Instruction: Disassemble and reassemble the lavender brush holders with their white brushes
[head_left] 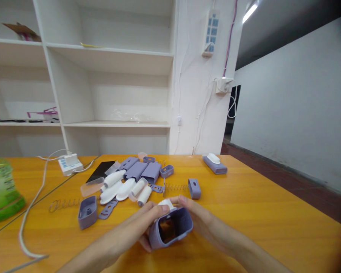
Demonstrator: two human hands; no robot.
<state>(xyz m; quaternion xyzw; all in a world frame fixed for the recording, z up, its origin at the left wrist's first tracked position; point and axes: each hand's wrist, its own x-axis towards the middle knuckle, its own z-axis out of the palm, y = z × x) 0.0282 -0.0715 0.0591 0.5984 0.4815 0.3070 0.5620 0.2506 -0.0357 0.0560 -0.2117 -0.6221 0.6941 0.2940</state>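
Note:
Both my hands hold one hollow purple plastic housing [171, 228] just above the orange table [258, 212], its open end facing me. My left hand [143, 222] grips its left side, fingers curled over the top. My right hand [197, 214] wraps its right side. A white plastic piece [166, 204] sticks out at the far end of the housing under my fingertips. Beyond my hands lies a heap of parts: purple housings [143, 170], white rounded pieces [122, 189], a small purple cap [194, 188] and a metal spring [174, 187].
An open purple shell [87, 212] and a flat purple strip [108, 209] lie to the left. An assembled purple-and-white unit [215, 163] sits far right. A green bottle [1, 189], a power strip [70, 163] with white cable, a black phone [100, 171] and white shelves [113, 76] are behind.

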